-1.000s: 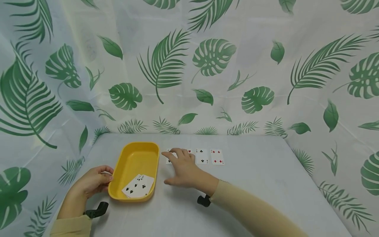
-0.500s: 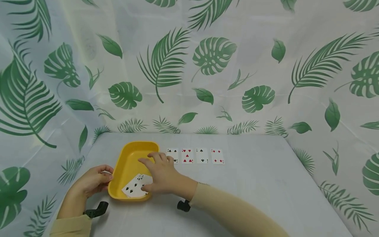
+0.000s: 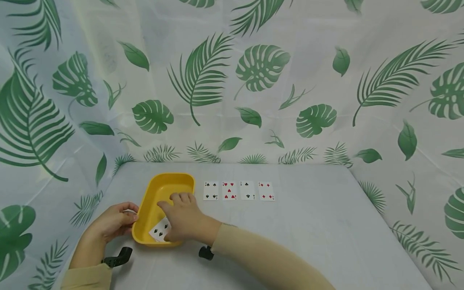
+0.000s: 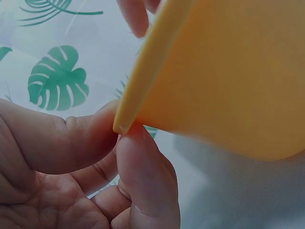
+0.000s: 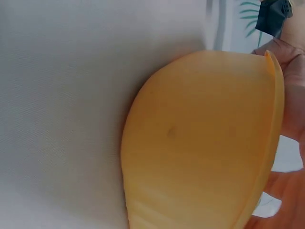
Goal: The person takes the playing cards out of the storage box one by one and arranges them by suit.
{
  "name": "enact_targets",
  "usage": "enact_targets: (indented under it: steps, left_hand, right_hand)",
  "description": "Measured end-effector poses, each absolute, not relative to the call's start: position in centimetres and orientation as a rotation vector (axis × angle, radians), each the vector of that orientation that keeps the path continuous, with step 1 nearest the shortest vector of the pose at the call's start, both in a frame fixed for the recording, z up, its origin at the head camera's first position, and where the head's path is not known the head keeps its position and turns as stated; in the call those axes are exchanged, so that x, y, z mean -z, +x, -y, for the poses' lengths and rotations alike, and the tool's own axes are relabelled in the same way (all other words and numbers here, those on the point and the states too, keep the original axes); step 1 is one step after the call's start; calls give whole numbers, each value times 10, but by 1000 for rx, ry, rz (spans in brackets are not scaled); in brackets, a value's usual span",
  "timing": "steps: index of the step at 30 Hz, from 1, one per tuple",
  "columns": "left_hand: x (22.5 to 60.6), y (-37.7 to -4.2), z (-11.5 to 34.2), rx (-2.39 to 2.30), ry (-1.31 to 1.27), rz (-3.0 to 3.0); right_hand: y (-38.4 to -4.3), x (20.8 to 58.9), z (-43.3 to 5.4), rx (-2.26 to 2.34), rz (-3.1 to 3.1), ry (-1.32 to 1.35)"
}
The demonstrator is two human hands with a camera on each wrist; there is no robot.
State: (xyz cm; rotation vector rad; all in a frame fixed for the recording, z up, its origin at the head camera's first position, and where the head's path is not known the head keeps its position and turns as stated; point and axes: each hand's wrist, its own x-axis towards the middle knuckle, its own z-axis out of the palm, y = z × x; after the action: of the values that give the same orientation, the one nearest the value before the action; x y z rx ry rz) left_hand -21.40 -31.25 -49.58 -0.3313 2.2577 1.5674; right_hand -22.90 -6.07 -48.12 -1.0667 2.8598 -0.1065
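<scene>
At the left of the head view, the left hand (image 3: 114, 221) pinches the rim of a yellow plastic tray (image 3: 139, 225) between thumb and finger. The left wrist view shows the thumb and fingertip meeting on that rim (image 4: 138, 81). Over the tray's near right part hovers the right hand (image 3: 185, 217), its fingers spread and bent, with nothing visible between them. Beneath it lies a white playing card (image 3: 159, 230) with black spades; other cards there are hidden by the hand. From the right wrist camera, the tray's outer wall (image 5: 200, 143) covers most of the right hand's fingers.
Right of the tray, several face-up cards lie in a row: four of spades (image 3: 211, 191), five of hearts (image 3: 229, 191), two of clubs (image 3: 248, 191) and four of diamonds (image 3: 266, 191). A pale cloth (image 3: 308, 225) covers the table, with a leaf-print curtain (image 3: 264, 133) behind.
The right hand has moved left from above the card row to over the tray, uncovering the four of spades and five of hearts. The left hand and tray have stayed put.
</scene>
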Motion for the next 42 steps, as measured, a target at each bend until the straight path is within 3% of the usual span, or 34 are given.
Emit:
enact_targets:
  steps: [25, 42]
  left_hand:
    - [495, -215, 312, -1583, -315, -2243]
    - [498, -215, 314, -1573, -307, -2248]
  right_hand:
    - [-237, 499, 79, -237, -2814, -939]
    - [-233, 492, 80, -166, -2808, -935]
